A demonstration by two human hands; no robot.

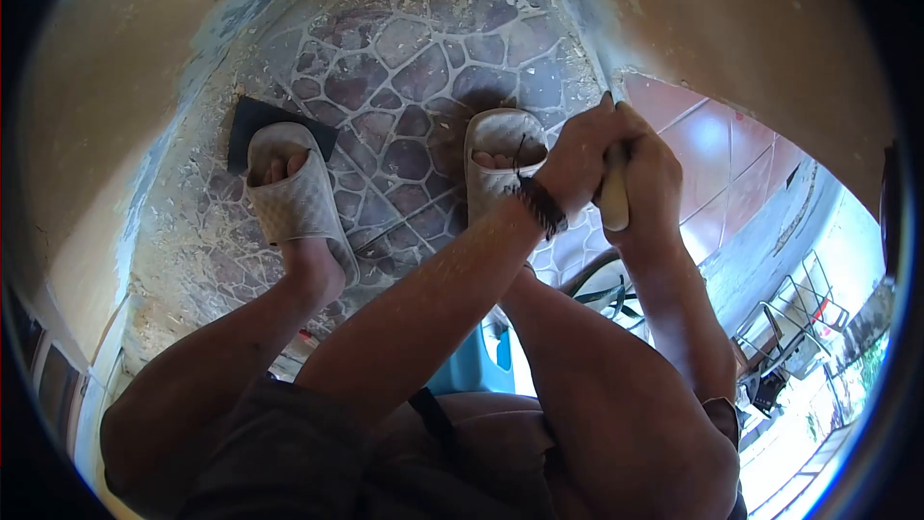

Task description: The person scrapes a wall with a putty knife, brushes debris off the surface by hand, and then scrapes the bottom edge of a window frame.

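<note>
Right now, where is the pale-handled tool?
In the head view, right of centre: its pale handle is in the right hand, close by the left hand and right of the right sandal.

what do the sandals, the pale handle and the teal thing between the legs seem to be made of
Sandals: probably moulded foam or rubber, mostly matte, with a quilted pattern on the thick straps.
Pale handle: smooth with a rounded end; wood or plastic, no grain clear enough to tell.
Teal thing: likely moulded plastic, going by its even colour and smooth surface.
</note>
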